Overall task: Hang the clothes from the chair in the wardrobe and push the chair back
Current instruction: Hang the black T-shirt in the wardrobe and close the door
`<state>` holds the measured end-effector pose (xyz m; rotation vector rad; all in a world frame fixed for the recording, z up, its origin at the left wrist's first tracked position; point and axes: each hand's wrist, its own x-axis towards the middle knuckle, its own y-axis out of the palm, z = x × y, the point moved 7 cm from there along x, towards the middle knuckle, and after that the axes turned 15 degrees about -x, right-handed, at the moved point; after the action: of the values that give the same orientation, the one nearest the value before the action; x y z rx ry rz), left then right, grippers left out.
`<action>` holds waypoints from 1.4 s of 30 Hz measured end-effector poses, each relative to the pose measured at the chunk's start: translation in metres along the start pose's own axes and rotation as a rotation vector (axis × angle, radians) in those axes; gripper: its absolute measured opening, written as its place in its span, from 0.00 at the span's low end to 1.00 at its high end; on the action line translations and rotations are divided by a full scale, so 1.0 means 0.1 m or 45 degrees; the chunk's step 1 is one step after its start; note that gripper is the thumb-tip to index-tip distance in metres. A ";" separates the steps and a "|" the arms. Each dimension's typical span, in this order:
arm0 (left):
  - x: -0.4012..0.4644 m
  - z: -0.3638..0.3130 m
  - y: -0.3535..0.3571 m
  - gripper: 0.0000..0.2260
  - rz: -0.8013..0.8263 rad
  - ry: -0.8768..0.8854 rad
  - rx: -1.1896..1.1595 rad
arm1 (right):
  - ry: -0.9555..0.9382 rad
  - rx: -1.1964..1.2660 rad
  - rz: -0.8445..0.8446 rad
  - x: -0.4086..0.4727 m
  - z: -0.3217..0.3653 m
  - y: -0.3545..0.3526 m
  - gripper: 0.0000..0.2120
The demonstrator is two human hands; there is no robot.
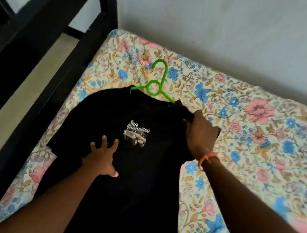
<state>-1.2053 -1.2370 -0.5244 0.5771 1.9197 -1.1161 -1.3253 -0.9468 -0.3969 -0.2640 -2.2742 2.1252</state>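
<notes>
We see the black bed frame [46, 44] at left, then our left hand [101, 158] spread flat on the black shirt [132, 173] lying on the floral bed [264, 143], green hanger [157, 81] in its collar; our right hand [201, 133] grips the shoulder.

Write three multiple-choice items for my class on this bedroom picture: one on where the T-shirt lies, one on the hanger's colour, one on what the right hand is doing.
1. Where does the black T-shirt lie?
A. on the floral bedsheet
B. on a chair
C. in a wardrobe

2. What colour is the hanger?
A. red
B. green
C. white

3. What is the right hand doing?
A. hanging idle
B. holding the hook
C. gripping the shirt's shoulder

Key: 1 A, the floral bedsheet shows all round the shirt. 2 B, its hook and neck are bright green. 3 C, its fingers are curled round dark cloth at the shoulder.
</notes>
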 end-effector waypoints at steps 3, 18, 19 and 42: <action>-0.58 -0.39 -0.27 0.34 -0.211 0.208 -0.308 | 0.066 -0.030 -0.127 -0.49 -0.27 -0.64 0.08; -5.18 -3.54 -0.74 0.13 -0.888 1.594 -0.031 | 0.589 0.345 -0.606 -3.97 -2.96 -3.39 0.08; -5.42 -3.70 -0.57 0.16 -0.832 1.632 0.036 | 0.611 0.352 -0.622 -4.21 -3.15 -3.49 0.07; -10.33 -6.92 4.74 0.12 0.033 2.590 0.110 | 1.480 -0.583 -1.048 -10.05 -7.29 -5.07 0.23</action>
<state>-0.5849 -0.3853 0.2884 2.3388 3.2878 -0.2740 -0.2980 -0.3922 0.2631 -0.3458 -1.6090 0.6857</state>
